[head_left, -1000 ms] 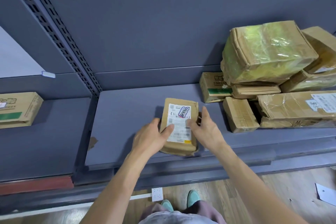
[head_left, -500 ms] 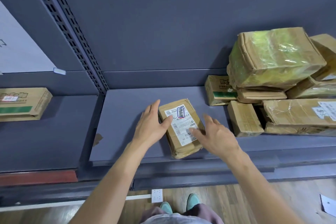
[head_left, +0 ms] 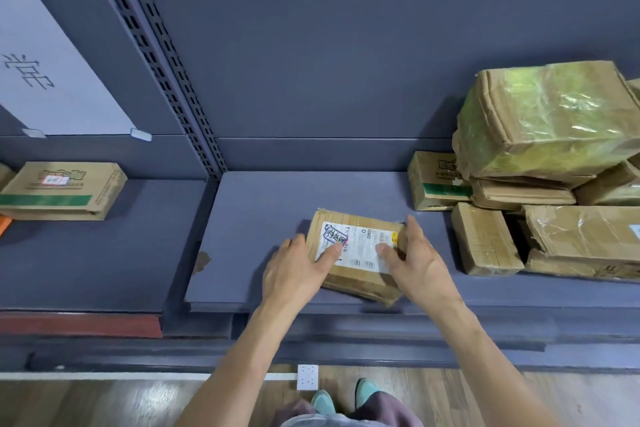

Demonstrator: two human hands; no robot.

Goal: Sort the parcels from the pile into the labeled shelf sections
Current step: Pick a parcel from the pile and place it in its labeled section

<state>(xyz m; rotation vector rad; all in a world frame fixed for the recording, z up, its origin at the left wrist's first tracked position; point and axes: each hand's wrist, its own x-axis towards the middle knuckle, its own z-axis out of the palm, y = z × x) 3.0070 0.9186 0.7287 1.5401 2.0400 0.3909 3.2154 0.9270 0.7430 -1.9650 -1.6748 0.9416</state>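
Observation:
A small flat cardboard parcel with a white shipping label lies on the grey shelf, near its front edge, long side running left to right. My left hand holds its left end, thumb on the label. My right hand holds its right end, thumb on the label and fingers over the far edge. The pile of parcels is stacked at the right of the same shelf, topped by a large box wrapped in yellow-green tape.
A cardboard box with a green stripe sits on the neighbouring shelf section at left, under a white paper sign. A perforated upright post divides the sections. Below are wooden floor, a white socket and my shoes.
The parcel has been turned from lengthwise to lying crosswise on the shelf. Both hands shifted with it and now hold its two ends. The view tilted upward slightly.

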